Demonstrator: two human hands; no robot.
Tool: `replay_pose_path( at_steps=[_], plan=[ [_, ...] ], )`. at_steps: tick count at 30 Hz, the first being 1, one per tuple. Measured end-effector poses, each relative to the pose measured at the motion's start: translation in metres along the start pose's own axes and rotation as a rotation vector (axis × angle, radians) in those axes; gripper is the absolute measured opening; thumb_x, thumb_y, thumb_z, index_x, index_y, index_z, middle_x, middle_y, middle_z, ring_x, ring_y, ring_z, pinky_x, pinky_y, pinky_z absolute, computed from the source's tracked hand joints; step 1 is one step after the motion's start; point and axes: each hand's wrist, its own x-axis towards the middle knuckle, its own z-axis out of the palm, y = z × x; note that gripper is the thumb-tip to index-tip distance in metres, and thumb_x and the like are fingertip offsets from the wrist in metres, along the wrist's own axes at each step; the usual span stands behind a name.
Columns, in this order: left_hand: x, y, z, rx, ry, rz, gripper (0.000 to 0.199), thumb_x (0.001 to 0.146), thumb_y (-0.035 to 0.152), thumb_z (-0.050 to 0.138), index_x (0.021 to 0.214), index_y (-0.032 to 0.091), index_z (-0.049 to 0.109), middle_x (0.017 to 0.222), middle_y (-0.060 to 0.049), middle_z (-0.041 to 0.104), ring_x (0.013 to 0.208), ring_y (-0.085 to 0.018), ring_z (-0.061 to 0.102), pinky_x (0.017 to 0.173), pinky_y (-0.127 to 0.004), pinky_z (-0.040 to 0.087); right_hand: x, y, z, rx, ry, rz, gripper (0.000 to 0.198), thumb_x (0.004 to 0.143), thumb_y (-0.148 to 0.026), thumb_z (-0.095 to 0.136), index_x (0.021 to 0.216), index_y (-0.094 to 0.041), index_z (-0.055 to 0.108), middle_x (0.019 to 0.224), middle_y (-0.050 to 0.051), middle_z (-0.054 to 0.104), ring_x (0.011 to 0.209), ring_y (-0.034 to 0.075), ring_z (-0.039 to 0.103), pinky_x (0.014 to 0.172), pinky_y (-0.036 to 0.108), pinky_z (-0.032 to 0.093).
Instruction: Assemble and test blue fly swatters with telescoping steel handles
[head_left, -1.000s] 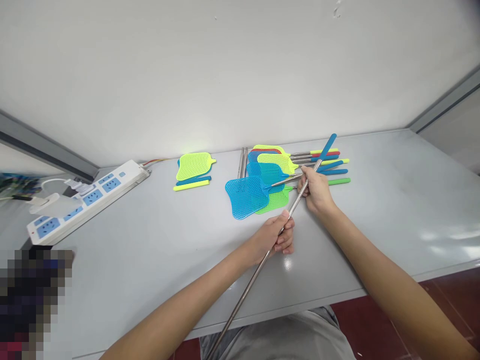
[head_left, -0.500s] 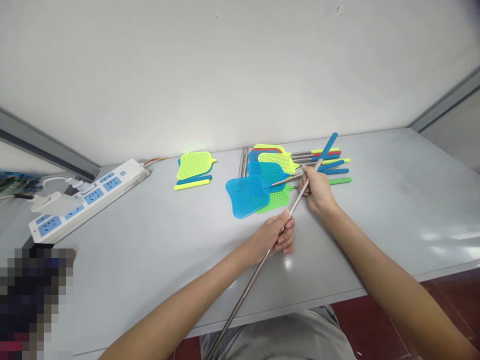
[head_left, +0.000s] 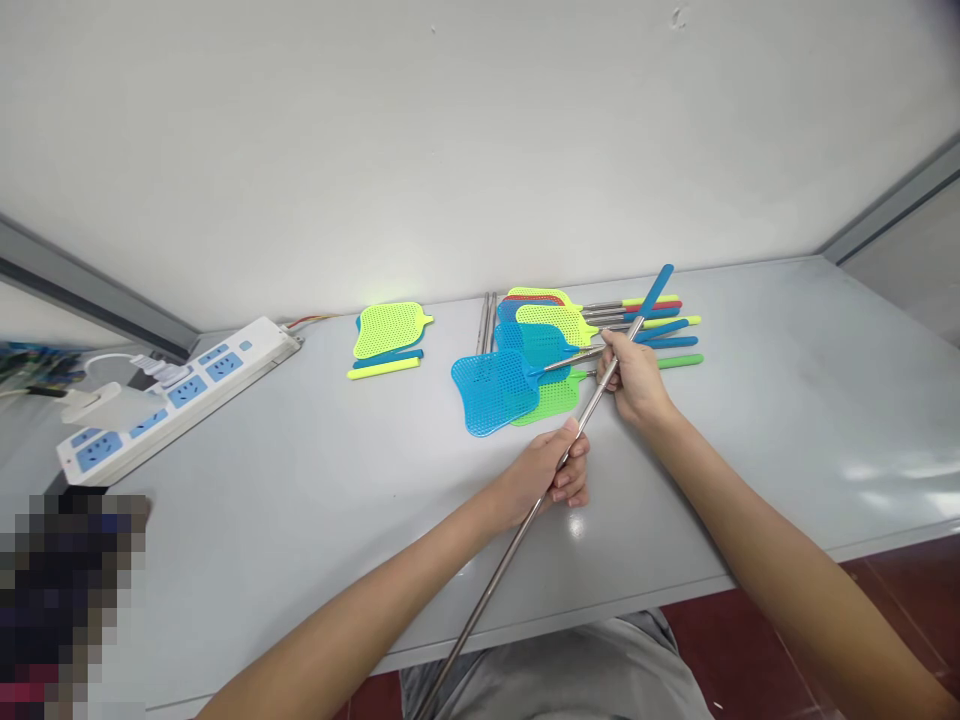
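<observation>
A long thin metal rod with a blue grip (head_left: 657,290) runs diagonally in front of me, and its lower end passes out of view at the bottom. My left hand (head_left: 551,473) is closed round the rod near its middle. Higher up, just below the blue grip, my right hand (head_left: 634,378) grasps the same rod. Behind the hands lies an overlapping pile of fly swatters in several colours, with a blue swatter head (head_left: 495,395) at the front and a green one (head_left: 551,402) partly under it. Their handles point right, partly hidden by my right hand.
Left of the pile are a yellow swatter head (head_left: 390,330) over a blue one, and two loose grips, a yellow grip (head_left: 384,369) and a blue one. Bare metal rods (head_left: 486,325) lie near the wall. A power strip (head_left: 184,400) with plugs occupies the table's left side.
</observation>
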Motion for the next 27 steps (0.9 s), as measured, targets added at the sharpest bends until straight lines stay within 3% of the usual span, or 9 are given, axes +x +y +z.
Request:
replay_pose_path(
  at_steps=[27],
  plan=[
    [-0.0012,0.0008,0.0032,0.044,0.047,-0.006,0.038,0.082,0.051,0.032,0.063,0.018,0.033,0.038,0.009,0.027,0.032,-0.004,0.024,0.042,-0.02,0.031,0.0014,0.0017,-0.0016,-0.015,-0.044,0.004,0.039,0.07,-0.03,0.055,0.039,-0.017,0.035,0.032,-0.007,0.026,0.028,0.004,0.027,0.027,0.016,0.019]
  ],
)
